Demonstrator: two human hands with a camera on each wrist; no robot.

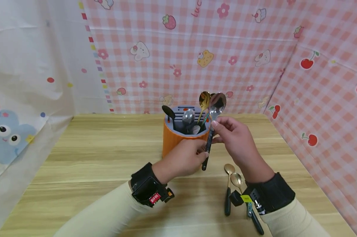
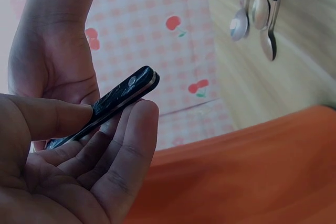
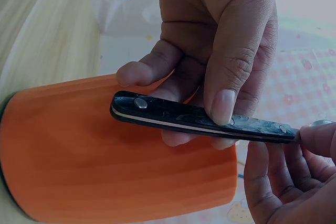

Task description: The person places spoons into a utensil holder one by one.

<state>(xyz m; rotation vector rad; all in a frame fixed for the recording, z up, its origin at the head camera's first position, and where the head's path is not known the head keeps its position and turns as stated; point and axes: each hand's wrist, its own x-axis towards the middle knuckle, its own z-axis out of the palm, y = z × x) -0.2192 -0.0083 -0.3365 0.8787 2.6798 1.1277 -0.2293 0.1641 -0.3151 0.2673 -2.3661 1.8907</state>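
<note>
A spoon point(image 1: 217, 104) with a silver bowl and dark marbled, riveted handle is held bowl up before the utensil holder point(image 1: 178, 146), an orange cylinder with a grey slotted top. My right hand point(image 1: 239, 141) pinches it near the neck, between thumb and fingers. Lower on the handle point(image 3: 178, 115), my left hand point(image 1: 182, 156) grips with thumb against fingers. Inside the holder stand a black spoon point(image 1: 168, 112), a silver spoon point(image 1: 188, 116), a gold spoon point(image 1: 204, 99) and other utensils, partly hidden by the rim and the held spoon.
Right of the holder, two gold spoons with dark handles point(image 1: 227, 201) lie on the wooden table point(image 1: 107, 144). Beside them is a teal-handled spoon point(image 2: 240, 23), partly covered by my right wrist in the head view. Patterned cloth walls point(image 1: 172, 65) stand behind and at both sides.
</note>
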